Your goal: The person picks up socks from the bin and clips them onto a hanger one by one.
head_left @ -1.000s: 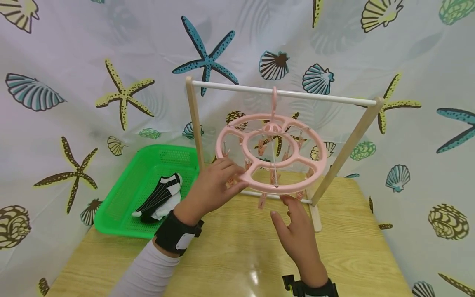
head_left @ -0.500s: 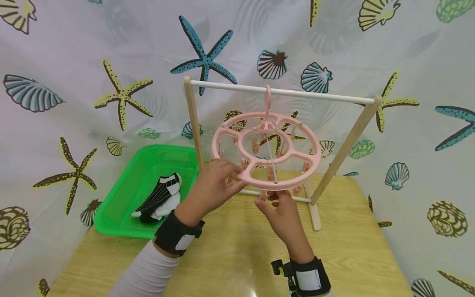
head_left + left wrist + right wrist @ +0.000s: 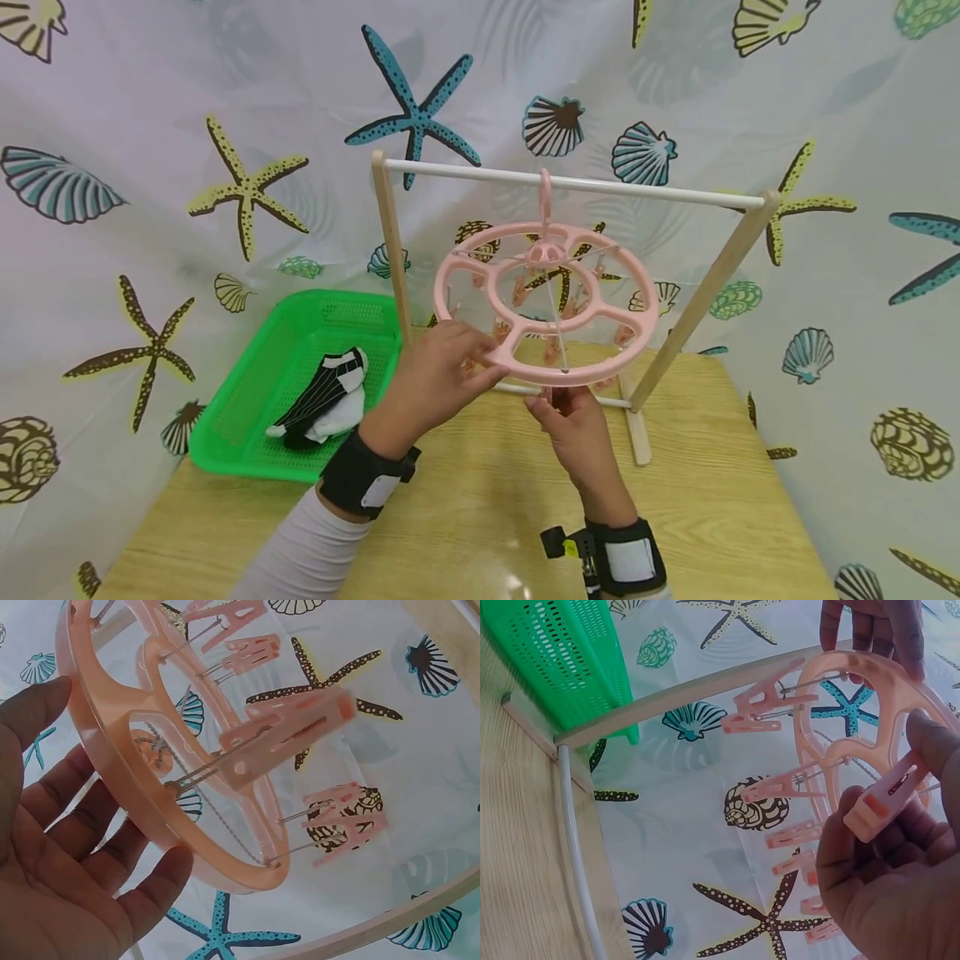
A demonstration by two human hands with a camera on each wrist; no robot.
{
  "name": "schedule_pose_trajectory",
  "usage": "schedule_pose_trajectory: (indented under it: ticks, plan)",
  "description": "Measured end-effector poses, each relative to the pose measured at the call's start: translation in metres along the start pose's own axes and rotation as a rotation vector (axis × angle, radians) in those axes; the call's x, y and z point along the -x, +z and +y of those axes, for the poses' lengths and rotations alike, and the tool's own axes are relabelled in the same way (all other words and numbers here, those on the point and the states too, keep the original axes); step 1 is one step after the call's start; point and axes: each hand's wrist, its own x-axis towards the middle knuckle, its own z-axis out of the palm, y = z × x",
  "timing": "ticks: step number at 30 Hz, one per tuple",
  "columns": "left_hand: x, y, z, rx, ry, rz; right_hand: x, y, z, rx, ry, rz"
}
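A round pink clip hanger (image 3: 645, 333) hangs by its hook from a white bar, and several pink clothespins (image 3: 780, 787) dangle beneath it. My left hand (image 3: 438, 375) holds the front-left rim, thumb on one side and fingers on the other, as the left wrist view shows. Under the front rim, my right hand (image 3: 581, 433) pinches one clothespin (image 3: 885, 799) between thumb and fingers. That clothespin's jaws point away from the rim in the right wrist view. Another clothespin (image 3: 289, 739) hangs near my left hand with nothing in it.
The wooden rack (image 3: 701, 296) with its white top bar (image 3: 465, 173) stands on a wood-grain table (image 3: 465, 533). To the left is a green basket (image 3: 232, 408) with black and white socks (image 3: 326, 400) in it. A patterned curtain (image 3: 300, 75) lies behind.
My right hand has moved up and left to the clothespin under the front rim and now pinches it. My left hand keeps its hold; the hanger shifted slightly left, then back right.
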Motion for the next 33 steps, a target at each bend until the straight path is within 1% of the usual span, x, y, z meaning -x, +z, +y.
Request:
schedule_pose_trajectory:
  ticks: [4,6,7,9,11,12,13,14,15,16,17,19,21,23,25,27,29,31,33]
  plan:
    - [0.001,0.003,-0.001,-0.005,0.046,0.021,0.002,0.001,0.002,-0.025,-0.025,0.027]
    - [0.002,0.005,-0.003,0.015,0.076,0.045,0.003,0.002,0.004,-0.047,-0.048,0.037]
    - [0.003,0.006,-0.005,0.042,0.095,0.067,0.003,0.002,0.004,-0.058,-0.057,0.042]
    - [0.006,0.008,-0.009,0.105,0.132,0.144,0.004,0.003,0.004,-0.070,-0.062,0.053]
    - [0.011,0.008,-0.013,0.159,0.153,0.250,0.004,0.003,0.004,-0.082,-0.058,0.065]
    - [0.015,0.007,-0.016,0.182,0.152,0.306,0.004,0.003,0.005,-0.085,-0.054,0.074]
    - [0.020,0.007,-0.020,0.197,0.143,0.355,0.005,0.003,0.005,-0.087,-0.050,0.083]
    - [0.026,0.006,-0.025,0.196,0.123,0.391,0.004,0.003,0.005,-0.087,-0.044,0.091]
    - [0.033,0.004,-0.031,0.192,0.097,0.405,0.004,0.003,0.006,-0.089,-0.039,0.098]
    - [0.041,0.003,-0.038,0.178,0.066,0.405,0.004,0.002,0.006,-0.090,-0.033,0.104]
    - [0.051,0.001,-0.047,0.166,0.028,0.386,0.004,0.002,0.007,-0.091,-0.029,0.107]
    - [0.072,-0.003,-0.066,0.138,-0.063,0.321,0.004,0.002,0.007,-0.095,-0.025,0.107]
    - [0.093,-0.010,-0.087,0.124,-0.163,0.247,0.004,0.003,0.006,-0.100,-0.022,0.105]
    - [0.112,-0.020,-0.104,0.108,-0.256,0.198,0.005,0.003,0.005,-0.103,-0.023,0.099]
    - [0.126,-0.031,-0.118,0.090,-0.308,0.171,0.006,0.003,0.004,-0.101,-0.022,0.102]
    - [0.134,-0.042,-0.129,0.057,-0.321,0.155,0.007,0.002,0.004,-0.094,-0.013,0.107]
    - [0.139,-0.052,-0.138,0.021,-0.334,0.120,0.008,0.001,0.005,-0.093,-0.004,0.118]
    - [0.140,-0.059,-0.143,-0.010,-0.369,0.053,0.009,0.001,0.006,-0.094,0.008,0.129]
    - [0.139,-0.064,-0.148,-0.029,-0.428,-0.055,0.009,0.000,0.006,-0.100,0.012,0.137]
